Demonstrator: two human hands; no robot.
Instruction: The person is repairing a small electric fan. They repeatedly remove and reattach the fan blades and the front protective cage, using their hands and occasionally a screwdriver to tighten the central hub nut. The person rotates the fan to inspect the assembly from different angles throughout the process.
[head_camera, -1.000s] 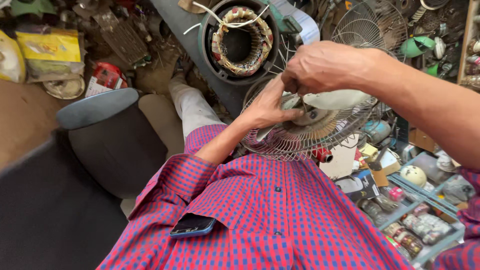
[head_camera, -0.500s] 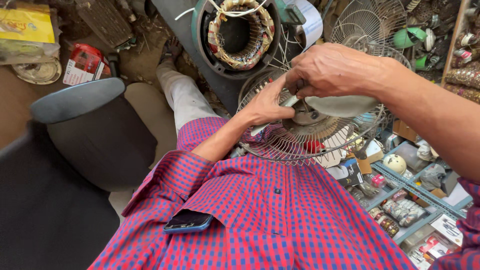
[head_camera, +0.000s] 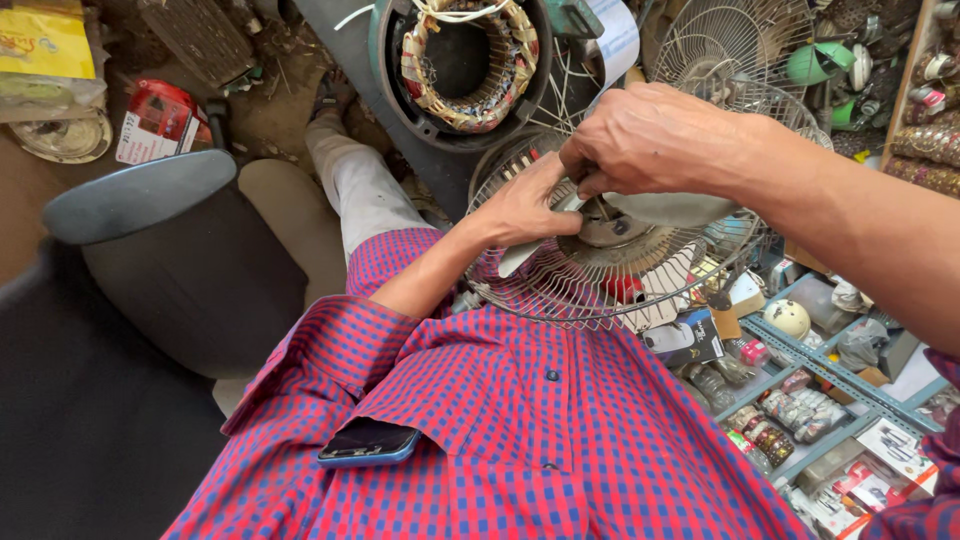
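We see from one head-worn camera, looking steeply down our checked shirt (head_camera: 520, 440) to the fan guard (head_camera: 610, 270), close up.

I'm looking down into a cramped, cluttered workshop in even, flat light. At my left sits a dark chair (head_camera: 150, 270) with a rounded grey armrest. The floor (head_camera: 270, 120) is bare, brown and dusty, littered with scrap, a red packet (head_camera: 150, 120) and a yellow bag (head_camera: 45, 45). On the right, a grey metal shelf (head_camera: 830, 375) holds small parts in compartments (too jumbled to sort out). Spare wire guards (head_camera: 740, 45) lean at the top right.
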